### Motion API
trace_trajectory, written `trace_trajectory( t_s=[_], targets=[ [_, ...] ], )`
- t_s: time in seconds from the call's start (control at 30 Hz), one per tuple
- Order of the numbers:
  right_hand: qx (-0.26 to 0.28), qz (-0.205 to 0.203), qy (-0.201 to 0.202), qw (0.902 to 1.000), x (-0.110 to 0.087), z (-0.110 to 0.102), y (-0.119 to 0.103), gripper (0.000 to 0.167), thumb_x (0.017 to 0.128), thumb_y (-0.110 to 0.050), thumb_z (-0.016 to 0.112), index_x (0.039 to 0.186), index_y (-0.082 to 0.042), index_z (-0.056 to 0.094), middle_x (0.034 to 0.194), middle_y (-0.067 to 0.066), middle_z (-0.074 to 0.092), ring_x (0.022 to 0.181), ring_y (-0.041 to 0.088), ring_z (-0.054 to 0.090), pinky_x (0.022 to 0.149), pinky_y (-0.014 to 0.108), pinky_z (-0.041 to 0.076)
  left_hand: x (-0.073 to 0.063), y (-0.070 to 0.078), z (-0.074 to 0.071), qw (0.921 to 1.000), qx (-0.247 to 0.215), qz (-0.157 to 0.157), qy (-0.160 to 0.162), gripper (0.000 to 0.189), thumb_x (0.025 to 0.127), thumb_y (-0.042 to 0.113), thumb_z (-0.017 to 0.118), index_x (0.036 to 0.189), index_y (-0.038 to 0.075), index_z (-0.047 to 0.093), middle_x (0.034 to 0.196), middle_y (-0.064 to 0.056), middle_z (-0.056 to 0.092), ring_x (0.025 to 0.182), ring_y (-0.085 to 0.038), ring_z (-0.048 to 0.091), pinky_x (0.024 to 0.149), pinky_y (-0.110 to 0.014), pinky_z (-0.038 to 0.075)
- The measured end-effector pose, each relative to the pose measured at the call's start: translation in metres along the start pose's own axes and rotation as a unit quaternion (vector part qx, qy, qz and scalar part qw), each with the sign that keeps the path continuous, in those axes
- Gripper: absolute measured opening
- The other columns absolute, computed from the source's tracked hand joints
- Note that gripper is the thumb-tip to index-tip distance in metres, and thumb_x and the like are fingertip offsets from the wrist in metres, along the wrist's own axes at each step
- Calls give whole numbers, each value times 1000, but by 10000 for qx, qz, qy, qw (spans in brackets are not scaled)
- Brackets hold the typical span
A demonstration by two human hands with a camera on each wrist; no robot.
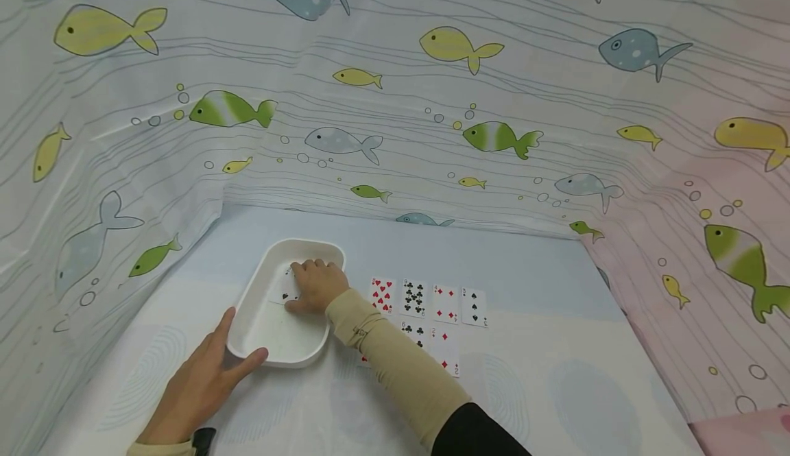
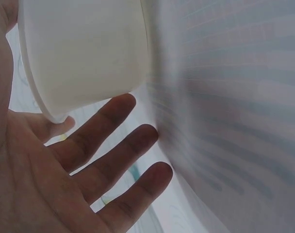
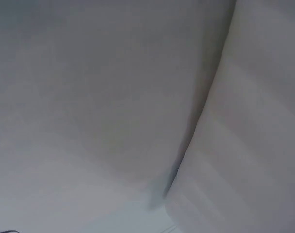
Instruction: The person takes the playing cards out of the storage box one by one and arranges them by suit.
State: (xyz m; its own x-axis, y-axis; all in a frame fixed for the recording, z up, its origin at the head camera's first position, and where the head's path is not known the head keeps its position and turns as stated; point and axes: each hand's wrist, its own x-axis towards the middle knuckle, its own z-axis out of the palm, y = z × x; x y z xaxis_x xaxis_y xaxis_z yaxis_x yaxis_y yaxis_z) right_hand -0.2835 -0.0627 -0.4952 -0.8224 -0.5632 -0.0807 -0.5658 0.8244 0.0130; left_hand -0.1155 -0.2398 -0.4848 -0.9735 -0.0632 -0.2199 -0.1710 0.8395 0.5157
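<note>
A white plastic tray point(image 1: 259, 336) stands on the table at the centre left in the head view. Inside it lies a playing card point(image 1: 284, 289) with black pips, partly covered by my right hand point(image 1: 321, 286). The fingers and thumb of that hand pinch the card from its opposite edges. My left hand point(image 1: 200, 377) rests against the tray's near left corner, thumb on the front rim and index finger along the left side. In the left wrist view the other fingers point(image 2: 121, 145) spread loosely beside the tray wall point(image 2: 84, 53). The right wrist view shows only pale surfaces, with no hand.
Right of the tray lie face-up playing cards in rows: an eight of hearts point(image 1: 382, 295), a nine of clubs point(image 1: 413, 298), a four of diamonds point(image 1: 445, 303), a three of spades point(image 1: 474, 307) and others. My right forearm partly covers the nearer row. Fish-patterned cloth point(image 1: 395, 110) surrounds the table.
</note>
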Motion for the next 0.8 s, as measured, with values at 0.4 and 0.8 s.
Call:
trace_trajectory(
  t_s=[0.4,0.8],
  targets=[
    [-50,-148,232,9996,-2,-1,1,87,84,-71,67,153,-22,43,136,-3,56,123,14,53,103,28,45,-1,0,1,9999,8,132,94,118,89,77,53,161,3,-4,151,-39,28,130,-58,39,96,-75,36],
    [733,-384,1045,9911,-2,3,6,93,80,-74,67,153,-22,44,140,3,50,120,16,52,96,29,50,-1,-1,0,10000,-62,10,-15,120,88,79,53,161,4,-6,151,-39,27,131,-58,37,98,-75,35]
  ],
)
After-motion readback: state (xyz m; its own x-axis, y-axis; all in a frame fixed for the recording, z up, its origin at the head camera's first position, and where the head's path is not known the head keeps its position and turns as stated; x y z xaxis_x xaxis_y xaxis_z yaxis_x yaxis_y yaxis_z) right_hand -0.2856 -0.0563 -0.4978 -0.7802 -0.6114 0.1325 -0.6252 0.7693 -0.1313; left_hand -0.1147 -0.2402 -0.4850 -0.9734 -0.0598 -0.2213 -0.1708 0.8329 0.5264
